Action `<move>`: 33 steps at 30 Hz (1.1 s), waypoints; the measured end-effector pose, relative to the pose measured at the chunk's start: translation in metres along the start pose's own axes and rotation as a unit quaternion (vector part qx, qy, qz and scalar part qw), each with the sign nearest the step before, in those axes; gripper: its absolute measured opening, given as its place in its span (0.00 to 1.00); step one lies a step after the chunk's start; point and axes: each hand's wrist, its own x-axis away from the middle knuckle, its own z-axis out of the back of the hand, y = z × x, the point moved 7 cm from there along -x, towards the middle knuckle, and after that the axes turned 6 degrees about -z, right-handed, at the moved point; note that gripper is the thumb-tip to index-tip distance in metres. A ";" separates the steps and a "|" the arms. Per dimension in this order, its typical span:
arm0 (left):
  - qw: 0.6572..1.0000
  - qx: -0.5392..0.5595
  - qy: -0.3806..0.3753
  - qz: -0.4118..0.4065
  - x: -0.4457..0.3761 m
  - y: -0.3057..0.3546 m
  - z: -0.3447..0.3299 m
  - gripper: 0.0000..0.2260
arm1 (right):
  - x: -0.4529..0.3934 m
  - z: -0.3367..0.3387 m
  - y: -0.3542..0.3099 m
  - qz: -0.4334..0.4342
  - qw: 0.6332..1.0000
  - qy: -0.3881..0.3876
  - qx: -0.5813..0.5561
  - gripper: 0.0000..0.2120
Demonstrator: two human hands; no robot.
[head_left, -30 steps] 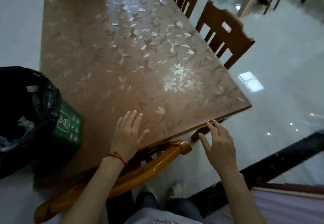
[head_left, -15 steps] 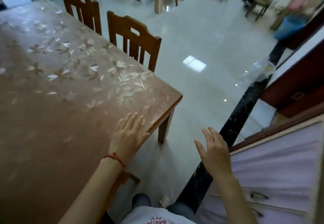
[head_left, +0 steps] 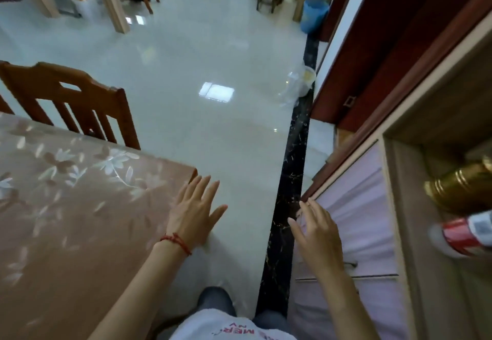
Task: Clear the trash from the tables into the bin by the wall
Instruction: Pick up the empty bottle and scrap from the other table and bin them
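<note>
Hands first: neither holds anything. The left hand (head_left: 195, 210), marked by a red string bracelet (head_left: 176, 241) at the wrist, has its fingers straight and spread over the table's corner; whether the palm presses the surface or floats just above it cannot be told. The right hand (head_left: 318, 234) hangs free at about 5 o'clock in the view, fingers loosely extended in front of a pale lilac cabinet front (head_left: 356, 222).

By my judgement the step in hand is a search — moving between tables to find the next piece of trash, with nothing carried. The table (head_left: 66, 206) wears a glossy film printed with white flowers over a pinkish-brown ground; the part in view bears no litter. A slatted wooden chair (head_left: 72, 100), warm brown and smooth, stands at its far edge, around 9 o'clock.

Likeliest candidate for trash: a crumpled clear plastic bag with a small pale tub (head_left: 302, 82) lying on the polished white floor (head_left: 199, 126) against the dark marble strip (head_left: 292, 180), toward 1 o'clock — though it sits on the floor, not on a table. The bag looks thin and limp, so it would want a pinch from above, with the tub supported. A blue bin (head_left: 314, 13), ribbed plastic, stands by the wall farther off near 1 o'clock; it may be the target. More tables lie toward 11 o'clock.
</note>
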 end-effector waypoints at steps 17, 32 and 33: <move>0.999 0.021 -0.035 -0.028 -0.149 -0.013 -0.013 0.33 | -0.135 -0.007 0.011 -0.037 0.999 -0.005 0.011 0.27; 0.999 0.009 -0.034 0.017 -0.303 0.011 -0.007 0.33 | -0.307 0.015 0.044 0.001 1.000 -0.023 0.015 0.27; 0.999 0.011 -0.033 0.016 -0.312 0.012 -0.006 0.33 | -0.315 0.016 0.044 0.000 1.000 -0.023 0.017 0.27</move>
